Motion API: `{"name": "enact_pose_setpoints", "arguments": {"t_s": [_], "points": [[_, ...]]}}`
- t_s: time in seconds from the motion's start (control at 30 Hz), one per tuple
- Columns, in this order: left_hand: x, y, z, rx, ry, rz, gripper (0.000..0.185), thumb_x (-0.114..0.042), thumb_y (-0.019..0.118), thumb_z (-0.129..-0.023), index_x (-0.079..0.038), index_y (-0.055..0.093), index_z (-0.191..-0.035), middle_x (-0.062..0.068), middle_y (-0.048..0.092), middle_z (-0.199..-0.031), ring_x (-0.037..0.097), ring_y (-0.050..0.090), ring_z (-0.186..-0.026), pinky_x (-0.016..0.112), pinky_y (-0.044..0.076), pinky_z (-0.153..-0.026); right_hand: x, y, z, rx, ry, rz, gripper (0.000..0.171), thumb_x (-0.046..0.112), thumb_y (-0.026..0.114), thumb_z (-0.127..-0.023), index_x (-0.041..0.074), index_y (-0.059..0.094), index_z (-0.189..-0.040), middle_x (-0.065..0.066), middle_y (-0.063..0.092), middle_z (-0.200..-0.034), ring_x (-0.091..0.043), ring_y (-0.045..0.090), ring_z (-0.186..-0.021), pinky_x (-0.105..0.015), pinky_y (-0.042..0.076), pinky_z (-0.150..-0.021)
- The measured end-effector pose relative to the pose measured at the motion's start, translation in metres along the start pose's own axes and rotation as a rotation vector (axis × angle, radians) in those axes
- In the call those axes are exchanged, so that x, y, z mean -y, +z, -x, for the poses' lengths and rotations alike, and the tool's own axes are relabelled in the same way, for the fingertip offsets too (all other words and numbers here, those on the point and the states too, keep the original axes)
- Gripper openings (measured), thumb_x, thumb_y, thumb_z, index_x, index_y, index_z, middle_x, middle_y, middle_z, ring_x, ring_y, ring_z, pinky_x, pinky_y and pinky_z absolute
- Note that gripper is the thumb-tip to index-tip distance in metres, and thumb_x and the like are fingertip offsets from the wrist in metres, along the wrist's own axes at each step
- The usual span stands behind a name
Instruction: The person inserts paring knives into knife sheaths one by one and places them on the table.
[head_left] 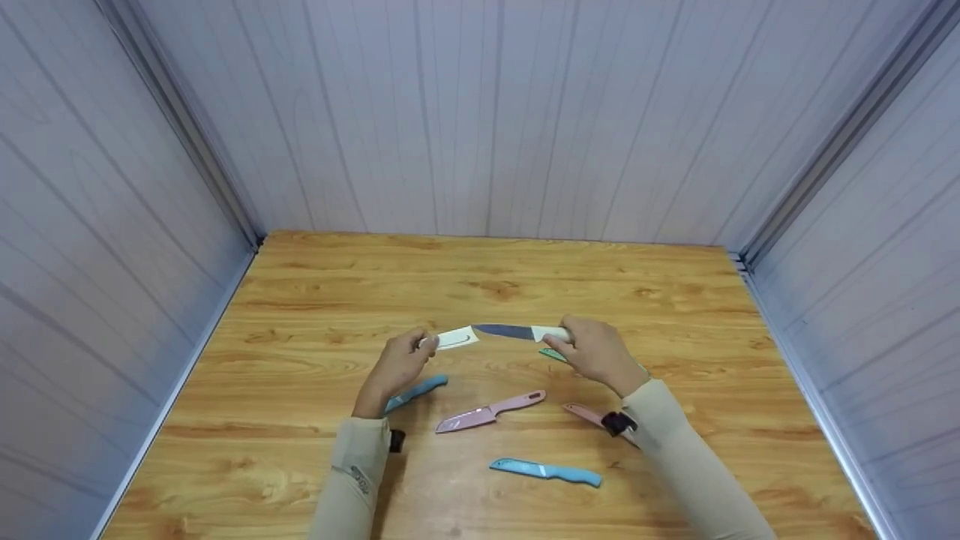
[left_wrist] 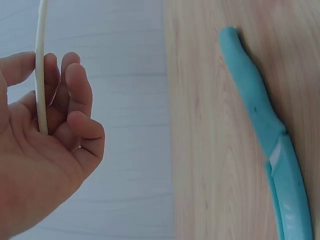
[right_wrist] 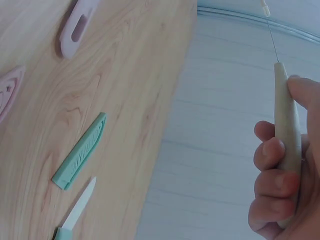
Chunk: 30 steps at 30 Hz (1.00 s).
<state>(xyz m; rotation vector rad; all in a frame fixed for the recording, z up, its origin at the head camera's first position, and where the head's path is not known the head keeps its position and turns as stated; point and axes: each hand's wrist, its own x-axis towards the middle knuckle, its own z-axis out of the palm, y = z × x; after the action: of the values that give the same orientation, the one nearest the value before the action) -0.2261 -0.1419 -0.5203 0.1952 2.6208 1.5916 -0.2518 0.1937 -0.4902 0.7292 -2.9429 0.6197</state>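
My right hand (head_left: pixel 596 352) grips the white handle (right_wrist: pixel 286 135) of a knife, its dark blade (head_left: pixel 506 331) pointing left. In the head view the blade's tip lies right by the mouth of a white sheath (head_left: pixel 456 339). My left hand (head_left: pixel 401 364) pinches that sheath near its far end between thumb and fingers. From the left wrist the sheath (left_wrist: pixel 41 70) shows edge-on, thin and cream-coloured. Both pieces are held up over the table. Below my left hand lies a blue knife (left_wrist: pixel 255 100) in its sheath.
On the wooden table (head_left: pixel 300 300) lie a pink sheathed knife (head_left: pixel 487 412) in the middle and a blue sheathed knife (head_left: pixel 546 471) nearer the front. A green sheath (right_wrist: pixel 80 150), a bare green-handled knife (right_wrist: pixel 80 207) and another pink piece (head_left: pixel 585 412) lie under my right arm. Panels (head_left: pixel 465 112) enclose the table.
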Motion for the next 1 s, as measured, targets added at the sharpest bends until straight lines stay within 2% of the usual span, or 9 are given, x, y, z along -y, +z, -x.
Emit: {"name": "enact_pose_setpoints", "arguments": {"t_s": [0.13,0.27,0.5,0.7,0.87,1.0], "points": [[-0.002,0.004,0.000,0.000,0.027,-0.013,0.026,-0.027,0.048,-0.100,-0.008,0.058,-0.085,0.005,0.058,-0.080,0.015,0.047,-0.066,0.030,0.038,-0.059,-0.002,-0.003,0.009,-0.044,0.000,0.005,0.041,0.053,0.047,-0.094,0.013,0.055,-0.086,0.004,0.048,-0.064,-0.011,0.043,-0.051,-0.029,0.036,-0.049],[-0.005,0.006,-0.001,0.002,0.037,-0.013,0.025,-0.026,0.050,-0.100,-0.008,0.057,-0.084,0.010,0.060,-0.083,0.015,0.045,-0.065,0.029,0.036,-0.058,-0.003,-0.004,0.015,-0.059,-0.011,0.007,0.043,0.053,0.048,-0.094,0.012,0.056,-0.086,0.004,0.048,-0.063,-0.011,0.042,-0.050,-0.029,0.035,-0.048],[-0.010,0.011,-0.001,0.034,0.074,-0.011,0.023,-0.023,0.051,-0.099,-0.008,0.059,-0.084,0.003,0.055,-0.077,0.013,0.041,-0.063,0.028,0.036,-0.058,-0.004,-0.007,0.024,-0.030,-0.031,0.001,0.042,0.054,0.047,-0.094,0.013,0.056,-0.087,0.007,0.049,-0.064,-0.009,0.042,-0.050,-0.028,0.035,-0.047],[-0.017,0.012,-0.003,0.048,0.115,-0.037,0.023,-0.024,0.051,-0.099,-0.008,0.059,-0.084,0.005,0.057,-0.080,0.015,0.045,-0.066,0.031,0.039,-0.062,-0.008,-0.011,0.027,-0.063,-0.067,0.022,0.038,0.051,0.050,-0.094,0.014,0.056,-0.084,0.009,0.048,-0.062,-0.007,0.040,-0.048,-0.027,0.035,-0.046],[-0.025,0.013,-0.004,0.081,0.177,-0.053,0.025,-0.026,0.050,-0.099,-0.009,0.057,-0.083,0.000,0.048,-0.072,0.014,0.040,-0.064,0.032,0.036,-0.062,-0.009,-0.014,0.027,-0.108,-0.106,0.048,0.039,0.051,0.052,-0.093,0.014,0.058,-0.083,0.009,0.048,-0.062,-0.007,0.039,-0.048,-0.027,0.035,-0.047],[-0.031,0.015,-0.003,0.087,0.183,-0.076,0.024,-0.027,0.050,-0.099,-0.011,0.057,-0.083,-0.001,0.043,-0.069,0.014,0.037,-0.063,0.031,0.034,-0.061,-0.007,-0.016,0.028,-0.130,-0.129,0.054,0.037,0.050,0.054,-0.092,0.014,0.058,-0.082,0.010,0.048,-0.062,-0.006,0.038,-0.047,-0.026,0.034,-0.046]]}}
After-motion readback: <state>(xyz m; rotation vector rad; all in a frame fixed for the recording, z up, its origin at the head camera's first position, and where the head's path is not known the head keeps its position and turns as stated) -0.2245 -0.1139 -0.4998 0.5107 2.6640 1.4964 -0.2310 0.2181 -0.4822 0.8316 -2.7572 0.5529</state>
